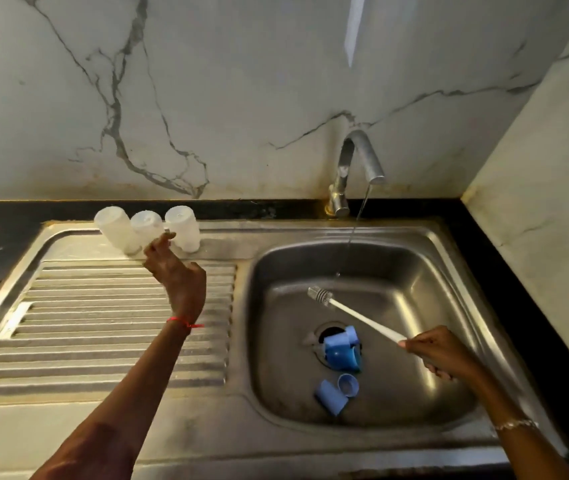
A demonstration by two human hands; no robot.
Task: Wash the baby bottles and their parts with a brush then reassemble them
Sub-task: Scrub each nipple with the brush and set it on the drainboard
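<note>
Three translucent white baby bottles stand upside down at the back of the drainboard: a tilted left bottle (116, 228), a middle bottle (146, 224) and a right bottle (183, 227). My left hand (175, 275) reaches up to the middle bottle, thumb and forefinger pinching its lower end. My right hand (440, 355) grips the end of the white brush (356, 315), whose bristle head hangs over the sink basin (414, 271). Blue bottle parts lie in the basin: a cluster of caps (340, 351) over the drain, a lone cap (330, 401) and a ring (348, 384).
The tap (356, 161) at the back runs a thin stream of water into the basin. The ribbed steel drainboard (103, 323) fills the left side. Marble walls close off the back and the right, with a black counter edge (505, 271) around the sink.
</note>
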